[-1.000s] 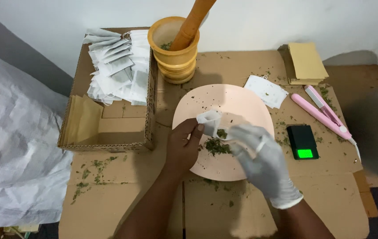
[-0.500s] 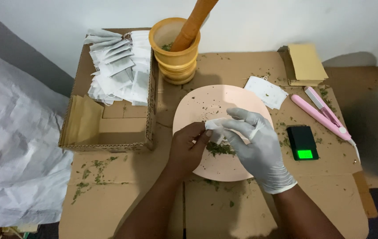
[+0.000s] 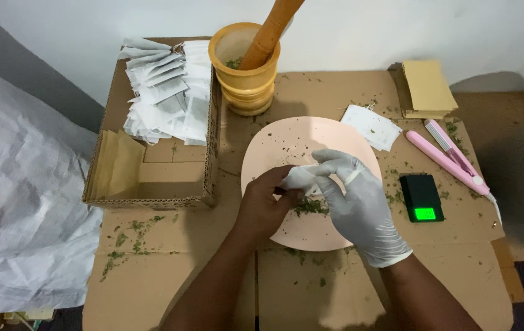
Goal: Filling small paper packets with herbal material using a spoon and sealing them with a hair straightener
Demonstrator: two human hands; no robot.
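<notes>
Pinched between the bare left hand [image 3: 265,205] and white-gloved right hand [image 3: 351,199], a small white paper sachet [image 3: 300,178] hangs over the round pink plate [image 3: 274,147]; keep its mouth open above the crushed green leaves [image 3: 310,207].

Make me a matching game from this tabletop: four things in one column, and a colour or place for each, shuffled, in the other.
Things:
1. plate
2. mortar
3. small scale
4. stack of white sachets

Descriptions:
A. in the cardboard box
B. black, with a lit green screen
C. pale pink, with crushed green leaves on it
D. yellow-orange, a pestle standing in it

Pairs: 1-C, 2-D, 3-B, 4-A
</notes>
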